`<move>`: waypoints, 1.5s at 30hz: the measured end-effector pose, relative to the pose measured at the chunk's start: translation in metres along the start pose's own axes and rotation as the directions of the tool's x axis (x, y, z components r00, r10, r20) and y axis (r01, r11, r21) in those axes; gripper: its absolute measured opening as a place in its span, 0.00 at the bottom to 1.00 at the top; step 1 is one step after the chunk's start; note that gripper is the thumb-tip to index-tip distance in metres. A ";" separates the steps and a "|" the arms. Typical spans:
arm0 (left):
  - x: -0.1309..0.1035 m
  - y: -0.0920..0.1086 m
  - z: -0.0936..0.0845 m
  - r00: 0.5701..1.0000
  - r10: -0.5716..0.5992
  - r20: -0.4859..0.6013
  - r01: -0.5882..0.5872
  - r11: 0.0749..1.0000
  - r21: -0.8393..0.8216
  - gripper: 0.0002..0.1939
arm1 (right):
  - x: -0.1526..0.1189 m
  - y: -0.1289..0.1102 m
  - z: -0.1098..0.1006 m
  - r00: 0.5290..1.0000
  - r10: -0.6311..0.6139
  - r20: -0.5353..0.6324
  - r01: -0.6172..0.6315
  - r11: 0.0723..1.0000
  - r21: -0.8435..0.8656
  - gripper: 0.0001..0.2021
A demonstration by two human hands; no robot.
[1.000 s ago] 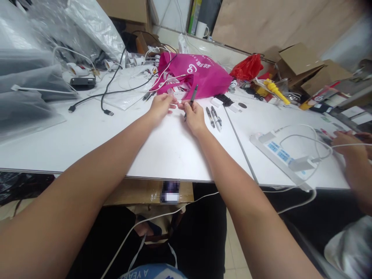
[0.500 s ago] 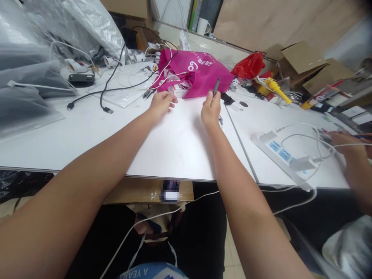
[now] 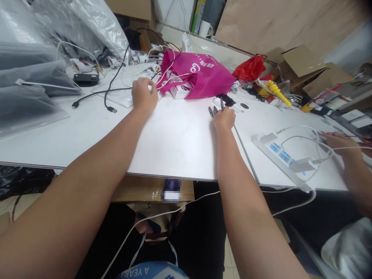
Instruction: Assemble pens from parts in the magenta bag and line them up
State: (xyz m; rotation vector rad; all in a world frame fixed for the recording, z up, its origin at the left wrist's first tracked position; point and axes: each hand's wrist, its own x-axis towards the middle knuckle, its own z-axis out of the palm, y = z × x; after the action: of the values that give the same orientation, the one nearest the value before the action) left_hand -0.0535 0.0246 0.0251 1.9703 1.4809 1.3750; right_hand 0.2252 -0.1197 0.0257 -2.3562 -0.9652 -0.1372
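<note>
Pen point(image 3: 222, 104): apparently pinched by the right hand point(image 3: 224, 117), low over the desk point(image 3: 174, 139), with one end projecting beyond the fingers. Immediately left of the right hand: two grey pens point(image 3: 211, 112). Judged risk: rolling or nudging out of line on uneven release, owing to narrow barrels and close spacing. Just beyond the right hand: a black item point(image 3: 227, 100), liable to contact on overreach. Left hand point(image 3: 144, 95): lowered, with fingers bent downward; grip on anything not possible to tell. Alongside: white cable point(image 3: 171, 78) across the mouth of a magenta bag point(image 3: 215, 81), liable to snagging on any sideways sweep.
</note>
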 end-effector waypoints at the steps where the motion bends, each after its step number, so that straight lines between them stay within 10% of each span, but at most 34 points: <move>1: 0.002 -0.005 -0.003 1.000 -0.026 -0.016 0.027 0.998 0.048 0.08 | -0.002 -0.001 0.001 1.000 -0.012 0.015 0.012 1.000 -0.022 0.21; 16: 0.006 -0.015 -0.001 0.963 -0.225 0.148 0.174 0.939 0.297 0.18 | -0.016 -0.014 0.018 0.971 -0.183 -0.157 0.167 0.980 -0.105 0.21; 24: 0.012 -0.023 0.000 0.955 -0.275 0.110 0.244 0.942 0.233 0.24 | -0.050 -0.066 0.035 0.633 -0.770 0.079 0.768 0.613 -0.185 0.17; 31: 0.012 -0.025 0.009 0.965 -0.177 0.195 0.100 0.930 0.353 0.20 | -0.042 -0.058 0.033 0.774 -0.619 0.133 0.628 0.777 -0.038 0.22; 45: 0.046 -0.029 0.027 0.942 -0.107 0.319 -0.002 0.946 0.323 0.22 | -0.026 -0.056 0.043 0.791 -0.601 0.113 0.582 0.797 0.162 0.20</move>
State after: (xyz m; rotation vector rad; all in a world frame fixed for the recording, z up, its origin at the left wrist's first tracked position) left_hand -0.0477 0.0844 0.0142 2.1990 1.6527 0.7589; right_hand 0.1633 -0.0797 0.0088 -1.8955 -1.7270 -0.1286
